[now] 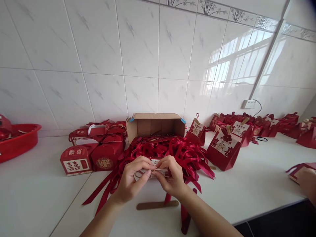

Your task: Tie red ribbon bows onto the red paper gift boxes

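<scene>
My left hand (132, 179) and my right hand (171, 177) meet over the white counter, both with fingers pinched on a small white and red paper tag (156, 164) held between them. Just behind them lies a heap of red ribbons (170, 153) spilling from an open cardboard box (154, 126) on its side. Some ribbons trail forward under my wrists. A flat brown cardboard strip (157, 205) lies on the counter below my hands.
Red gift boxes (92, 149) are grouped at the left and several more red gift bags (225, 144) run along the wall to the right. A red basin (17, 140) sits far left. Another person's hand (308, 184) shows at the right edge, near the counter's front edge.
</scene>
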`<action>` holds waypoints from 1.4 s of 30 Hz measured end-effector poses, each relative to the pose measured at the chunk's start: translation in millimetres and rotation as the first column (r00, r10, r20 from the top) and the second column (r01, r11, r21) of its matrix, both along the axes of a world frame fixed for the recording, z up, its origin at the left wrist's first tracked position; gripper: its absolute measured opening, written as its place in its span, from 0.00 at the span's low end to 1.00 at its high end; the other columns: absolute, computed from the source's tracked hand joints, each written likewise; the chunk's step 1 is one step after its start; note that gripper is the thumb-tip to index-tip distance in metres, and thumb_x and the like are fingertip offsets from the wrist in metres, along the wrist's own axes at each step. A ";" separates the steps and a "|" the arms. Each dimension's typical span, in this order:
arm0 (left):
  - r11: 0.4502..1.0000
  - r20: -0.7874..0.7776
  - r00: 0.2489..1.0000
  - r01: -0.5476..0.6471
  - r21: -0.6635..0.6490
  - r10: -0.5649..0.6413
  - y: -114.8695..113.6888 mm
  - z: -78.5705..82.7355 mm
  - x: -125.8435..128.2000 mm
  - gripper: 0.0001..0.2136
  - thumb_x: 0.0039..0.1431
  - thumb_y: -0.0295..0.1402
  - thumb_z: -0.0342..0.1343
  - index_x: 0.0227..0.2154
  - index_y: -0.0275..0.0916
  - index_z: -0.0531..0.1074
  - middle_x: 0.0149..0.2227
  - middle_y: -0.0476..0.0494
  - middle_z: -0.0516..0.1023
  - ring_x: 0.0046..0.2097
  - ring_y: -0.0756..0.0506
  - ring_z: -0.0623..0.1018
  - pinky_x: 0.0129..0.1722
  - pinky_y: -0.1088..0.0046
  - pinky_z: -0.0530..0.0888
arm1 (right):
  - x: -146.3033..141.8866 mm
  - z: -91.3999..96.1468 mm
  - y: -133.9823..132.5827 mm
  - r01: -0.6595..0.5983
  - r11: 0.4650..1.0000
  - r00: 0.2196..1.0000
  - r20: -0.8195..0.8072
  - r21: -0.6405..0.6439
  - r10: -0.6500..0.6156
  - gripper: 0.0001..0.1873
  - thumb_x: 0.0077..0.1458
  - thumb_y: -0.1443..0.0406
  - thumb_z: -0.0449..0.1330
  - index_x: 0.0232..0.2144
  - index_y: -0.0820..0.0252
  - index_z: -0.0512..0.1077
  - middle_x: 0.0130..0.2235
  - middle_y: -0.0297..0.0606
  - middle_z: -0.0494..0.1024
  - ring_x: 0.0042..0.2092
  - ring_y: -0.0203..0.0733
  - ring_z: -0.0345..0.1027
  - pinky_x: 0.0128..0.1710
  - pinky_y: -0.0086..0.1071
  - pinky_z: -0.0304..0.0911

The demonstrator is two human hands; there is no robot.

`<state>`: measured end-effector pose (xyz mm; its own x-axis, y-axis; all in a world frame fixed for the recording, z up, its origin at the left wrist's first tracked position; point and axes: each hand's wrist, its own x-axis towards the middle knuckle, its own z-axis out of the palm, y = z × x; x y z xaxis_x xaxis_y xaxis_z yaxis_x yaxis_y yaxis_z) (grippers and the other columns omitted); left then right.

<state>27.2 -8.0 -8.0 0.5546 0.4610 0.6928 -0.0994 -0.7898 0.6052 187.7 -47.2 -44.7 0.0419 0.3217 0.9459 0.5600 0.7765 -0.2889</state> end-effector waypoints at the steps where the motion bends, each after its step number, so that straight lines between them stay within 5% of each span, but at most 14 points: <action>1: 1.000 -0.001 1.000 -0.002 0.000 0.002 -0.2 0.3 0.2 0.08 0.58 0.28 0.51 0.31 0.37 0.76 0.33 0.41 0.75 0.38 0.45 0.75 0.38 0.70 0.72 | -0.1 0.1 -0.2 0.002 1.000 1.000 0.002 -0.003 -0.002 0.09 0.52 0.66 0.61 0.29 0.55 0.62 0.29 0.34 0.72 0.30 0.38 0.65 0.31 0.35 0.61; 8: 0.993 -0.003 0.996 -0.093 -0.070 0.093 1.9 -3.4 -1.0 0.08 0.57 0.29 0.54 0.38 0.39 0.76 0.35 0.42 0.77 0.38 0.45 0.76 0.36 0.72 0.73 | 0.6 2.0 -0.9 -0.004 1.000 1.000 -0.007 0.001 0.004 0.09 0.53 0.66 0.61 0.29 0.55 0.61 0.28 0.33 0.72 0.30 0.38 0.65 0.32 0.34 0.60; 21: 0.966 -0.069 0.997 -0.040 -0.257 0.023 12.8 2.9 -1.9 0.07 0.55 0.34 0.57 0.35 0.39 0.78 0.36 0.42 0.76 0.40 0.44 0.76 0.38 0.73 0.74 | 3.4 3.4 3.5 0.019 0.996 0.997 -0.072 -0.090 -0.026 0.09 0.53 0.62 0.61 0.28 0.55 0.62 0.29 0.34 0.74 0.30 0.38 0.66 0.33 0.34 0.61; 33: 0.963 -0.022 0.992 -0.123 -0.242 0.121 12.0 -4.4 3.3 0.06 0.54 0.34 0.58 0.25 0.39 0.75 0.42 0.41 0.69 0.45 0.43 0.73 0.34 0.77 0.73 | 6.0 7.1 2.7 0.032 0.999 0.999 0.034 -0.034 -0.031 0.03 0.54 0.63 0.60 0.33 0.54 0.73 0.31 0.35 0.79 0.31 0.38 0.70 0.34 0.36 0.63; 42: 0.978 -0.064 0.998 -0.034 -0.207 0.021 11.9 -6.4 0.5 0.07 0.52 0.25 0.55 0.33 0.42 0.73 0.47 0.43 0.65 0.44 0.46 0.75 0.38 0.76 0.74 | 12.4 4.2 8.7 -0.061 0.998 0.998 0.001 -0.013 0.061 0.07 0.53 0.63 0.62 0.36 0.56 0.77 0.33 0.39 0.76 0.33 0.38 0.72 0.33 0.31 0.71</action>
